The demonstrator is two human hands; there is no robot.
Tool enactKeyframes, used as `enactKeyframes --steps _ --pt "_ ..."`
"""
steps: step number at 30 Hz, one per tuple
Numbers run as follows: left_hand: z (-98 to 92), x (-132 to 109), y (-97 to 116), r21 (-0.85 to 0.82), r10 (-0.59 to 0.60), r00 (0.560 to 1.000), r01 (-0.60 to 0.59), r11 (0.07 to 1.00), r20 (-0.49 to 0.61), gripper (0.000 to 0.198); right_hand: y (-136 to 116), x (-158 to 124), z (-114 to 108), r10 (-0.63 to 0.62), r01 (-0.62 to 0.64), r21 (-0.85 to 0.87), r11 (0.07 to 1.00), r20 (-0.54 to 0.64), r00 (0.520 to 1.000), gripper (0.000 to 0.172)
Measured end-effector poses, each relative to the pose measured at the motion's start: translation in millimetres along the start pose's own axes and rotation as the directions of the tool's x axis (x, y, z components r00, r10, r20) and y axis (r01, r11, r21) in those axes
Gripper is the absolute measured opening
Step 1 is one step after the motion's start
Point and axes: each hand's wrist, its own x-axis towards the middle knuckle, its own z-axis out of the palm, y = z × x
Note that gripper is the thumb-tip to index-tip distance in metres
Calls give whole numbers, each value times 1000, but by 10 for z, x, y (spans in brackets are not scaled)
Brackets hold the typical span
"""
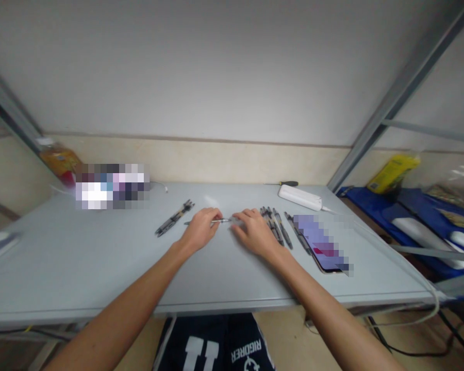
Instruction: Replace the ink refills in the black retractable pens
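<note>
My left hand (203, 226) is closed around a slim pen (224, 220) lying nearly level just above the desk. The pen's silvery front part sticks out to the right, and its other end shows left of the hand. Close to the pen's right end is my right hand (255, 232), thumb and forefinger apart around the tip; I cannot make out whether they touch it. Left of my left hand lies a small group of dark pens (174, 219). Several grey pens (282, 229) lie side by side just right of my right hand.
A phone (320, 245) lies on the desk (224, 273) at right, beside the pens. Behind it are a white power strip (299, 198) with a cable and a screwdriver (289, 183). A bottle (60, 157) and a blurred-out object (112, 186) stand at back left. Metal posts flank the desk.
</note>
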Motion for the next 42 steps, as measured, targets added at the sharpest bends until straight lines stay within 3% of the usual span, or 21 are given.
enactKeyframes --steps 4,9,14,21,24,28,31,33,36,42 --pt "55 -18 85 -166 75 997 -69 984 34 7 -51 38 63 -42 41 13 999 72 997 28" --pt "76 -23 119 -221 86 996 -77 972 32 7 -2 39 93 -56 55 20 998 68 996 19" --pt "47 -19 78 -124 75 996 -68 990 50 8 48 10 68 19 -23 98 995 36 999 10" --pt "-32 -8 41 10 111 991 -112 994 69 15 173 -1 1 130 -122 355 927 2 991 8" --pt "-56 -9 76 77 166 985 -169 983 50 19 197 13 -100 142 -153 429 890 59 988 8" --pt "-33 -16 178 204 258 964 -266 942 63 24 112 -5 -228 54 -118 329 937 197 979 17" --pt "14 -23 257 276 309 946 -325 905 102 26 -29 -47 -215 59 -88 137 987 198 978 16" --pt "26 -33 293 321 344 931 -364 874 119 27 -108 -61 -164 134 -147 47 988 219 967 22" --pt "-10 -53 334 371 377 918 -394 841 123 24 -144 -36 -121 231 -258 53 965 296 927 32" --pt "-43 -63 429 492 350 924 -380 783 157 13 -102 56 -294 226 -386 197 901 545 807 32"
